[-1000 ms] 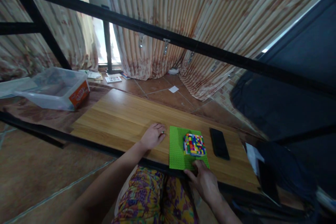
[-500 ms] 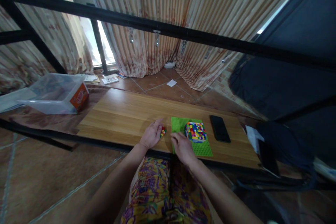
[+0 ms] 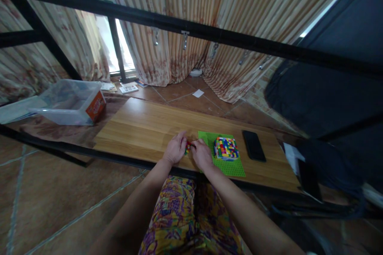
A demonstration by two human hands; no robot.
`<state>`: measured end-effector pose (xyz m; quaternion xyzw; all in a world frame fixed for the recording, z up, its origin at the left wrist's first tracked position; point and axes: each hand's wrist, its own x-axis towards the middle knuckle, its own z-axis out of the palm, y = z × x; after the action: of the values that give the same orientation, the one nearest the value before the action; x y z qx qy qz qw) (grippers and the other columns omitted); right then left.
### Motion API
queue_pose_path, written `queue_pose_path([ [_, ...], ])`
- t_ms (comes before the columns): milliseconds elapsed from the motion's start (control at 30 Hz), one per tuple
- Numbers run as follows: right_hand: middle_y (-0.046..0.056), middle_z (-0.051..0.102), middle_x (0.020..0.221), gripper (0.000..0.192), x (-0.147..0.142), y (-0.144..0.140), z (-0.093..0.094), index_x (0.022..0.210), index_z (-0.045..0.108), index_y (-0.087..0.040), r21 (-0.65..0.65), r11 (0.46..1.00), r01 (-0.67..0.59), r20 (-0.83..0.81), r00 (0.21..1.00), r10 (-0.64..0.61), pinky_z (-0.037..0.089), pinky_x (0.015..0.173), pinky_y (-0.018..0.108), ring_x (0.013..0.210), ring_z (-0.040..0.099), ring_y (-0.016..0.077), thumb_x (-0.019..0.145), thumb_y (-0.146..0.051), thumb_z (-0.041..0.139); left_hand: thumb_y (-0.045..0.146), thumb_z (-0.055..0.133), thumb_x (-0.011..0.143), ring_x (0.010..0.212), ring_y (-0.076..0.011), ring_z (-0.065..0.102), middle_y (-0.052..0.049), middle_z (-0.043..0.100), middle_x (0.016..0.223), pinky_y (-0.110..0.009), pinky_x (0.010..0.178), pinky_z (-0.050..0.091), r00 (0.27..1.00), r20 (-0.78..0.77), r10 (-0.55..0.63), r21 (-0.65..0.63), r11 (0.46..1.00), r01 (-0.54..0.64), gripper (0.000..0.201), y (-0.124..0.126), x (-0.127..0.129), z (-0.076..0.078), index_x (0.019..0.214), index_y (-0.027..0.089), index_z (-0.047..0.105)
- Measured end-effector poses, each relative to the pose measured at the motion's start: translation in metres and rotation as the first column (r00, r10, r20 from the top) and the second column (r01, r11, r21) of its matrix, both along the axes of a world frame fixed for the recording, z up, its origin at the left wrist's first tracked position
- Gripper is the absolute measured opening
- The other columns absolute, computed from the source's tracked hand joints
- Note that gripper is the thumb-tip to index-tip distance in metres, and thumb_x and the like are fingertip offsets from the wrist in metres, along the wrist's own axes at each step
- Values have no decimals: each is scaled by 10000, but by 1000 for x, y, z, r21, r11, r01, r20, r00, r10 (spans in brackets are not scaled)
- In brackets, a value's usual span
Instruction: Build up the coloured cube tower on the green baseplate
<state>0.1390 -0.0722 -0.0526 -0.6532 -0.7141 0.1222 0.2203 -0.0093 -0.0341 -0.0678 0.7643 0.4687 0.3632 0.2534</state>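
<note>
My left hand (image 3: 174, 150) and my right hand (image 3: 201, 153) meet at the near edge of a wooden board (image 3: 140, 129), just left of a green baseplate (image 3: 230, 165). Between their fingertips sits a small clump of coloured bricks (image 3: 188, 147); both hands pinch it. A multicoloured block of bricks (image 3: 226, 148) stands on the baseplate, to the right of my right hand. My right hand covers the baseplate's left edge.
A black phone (image 3: 253, 146) lies on the board right of the baseplate. A clear plastic bin with an orange label (image 3: 72, 101) sits at the far left. A black metal bar (image 3: 191, 28) crosses overhead, with curtains behind. A dark bag (image 3: 323, 95) is at the right.
My right hand left the baseplate's near edge and moved left to meet my left hand. The small brick clump appeared at my left fingertips, and both hands now close on it.
</note>
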Motion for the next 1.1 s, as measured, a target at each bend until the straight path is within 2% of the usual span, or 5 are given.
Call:
queue_pose_path([
  [300, 24, 643, 830, 98, 2, -24, 9, 832, 625, -210, 44, 995, 93, -273, 959, -77, 467, 752, 294, 773, 600, 165, 845, -217, 529, 299, 343, 980, 1059, -225, 659, -113, 702, 1102, -379, 966, 520, 999, -1, 36, -1, 999, -36, 383, 0, 0, 4, 1282, 167, 539],
  [467, 26, 668, 812, 153, 26, -45, 25, 832, 642, -212, 62, 992, 109, -376, 923, -78, 483, 728, 296, 743, 612, 163, 852, -314, 529, 294, 365, 972, 1055, -224, 659, -104, 704, 1105, -382, 966, 521, 999, 12, 39, 12, 999, -39, 371, 1, 0, 1, 1270, 177, 555],
  [633, 47, 694, 874, 210, 76, -33, 50, 849, 682, -201, 132, 978, 164, -287, 950, -121, 475, 781, 319, 815, 627, 179, 855, -357, 541, 309, 371, 971, 1038, -222, 660, -100, 709, 1064, -384, 959, 525, 998, -4, 56, 5, 998, -56, 371, 2, 0, 0, 1257, 168, 562],
  [733, 47, 681, 868, 223, 97, -19, 59, 857, 693, -198, 139, 982, 125, -202, 975, -96, 466, 775, 321, 809, 618, 176, 863, -345, 524, 312, 373, 973, 1036, -219, 661, -100, 705, 1073, -376, 961, 525, 999, -8, 50, 10, 999, -50, 370, 1, 0, 1, 1258, 172, 562],
  [1100, 46, 652, 878, 186, 108, -3, 47, 787, 717, -214, 157, 981, 112, -55, 993, -105, 462, 834, 334, 855, 589, 183, 811, -307, 559, 318, 382, 974, 1057, -217, 658, -95, 705, 1101, -371, 976, 521, 998, -20, 66, 14, 998, -65, 358, 1, 1, 0, 1246, 183, 571],
])
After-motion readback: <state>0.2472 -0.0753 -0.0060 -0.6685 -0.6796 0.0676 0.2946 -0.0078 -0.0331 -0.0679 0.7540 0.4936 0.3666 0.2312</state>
